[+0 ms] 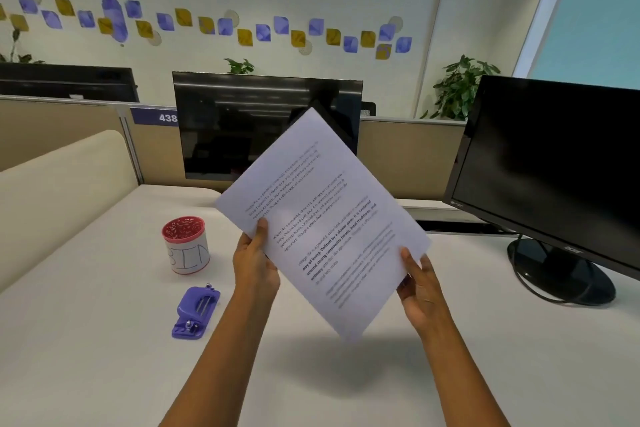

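The paper is in the air above the table, gripped by both hands and touching nothing else. It is a printed sheet, tilted with its face toward the camera. Its long axis runs on a diagonal, from the far upper left down to the near lower right, and the lines of text slant up to the right.

The left hand pinches one long edge close to the sheet's left corner, thumb on the printed face and fingers behind. The right hand pinches the lower short edge near the right corner in the same way. The hands sit at roughly opposite corners, with the sheet spanning the gap between them and rising beyond them, so most of it lies ahead of and above the hands. Its lowest corner hangs free between the wrists.

A purple device lies flat on the table, to the left of the left forearm and below the sheet. A cup stands just past it. Both are well apart from the paper.

If the sheet is meant for either one, the move goes down and to the left. The left hand is the nearer one, and the left corner would likely lead.
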